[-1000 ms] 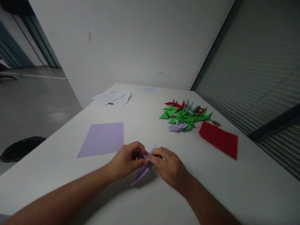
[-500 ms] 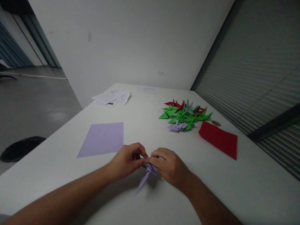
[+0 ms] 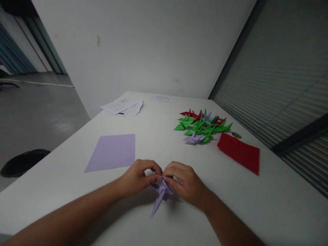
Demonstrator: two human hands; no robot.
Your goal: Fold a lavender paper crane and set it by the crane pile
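Observation:
A folded purple origami crane (image 3: 162, 194) is held just above the white table, one long narrow point hanging down toward me. My left hand (image 3: 140, 177) pinches its upper edge between thumb and forefinger. From the other side my right hand (image 3: 186, 181) pinches the same edge, the fingertips of both hands nearly meeting. The fingers hide part of the upper folds. To the left of my hands lies a flat square of purple paper (image 3: 112, 152).
A cluster of green, red and purple paper cranes (image 3: 202, 126) sits at the right. Near it lie folded red paper (image 3: 239, 153) and a round hole (image 3: 236, 135) in the table (image 3: 153, 136). Printed sheets (image 3: 123, 106) rest at the back left, and a black bin (image 3: 24, 162) stands beyond the left edge.
The crane has dropped slightly and its hanging point has shifted a little to the right. My left fingers have lowered a bit; both hands keep their pinch.

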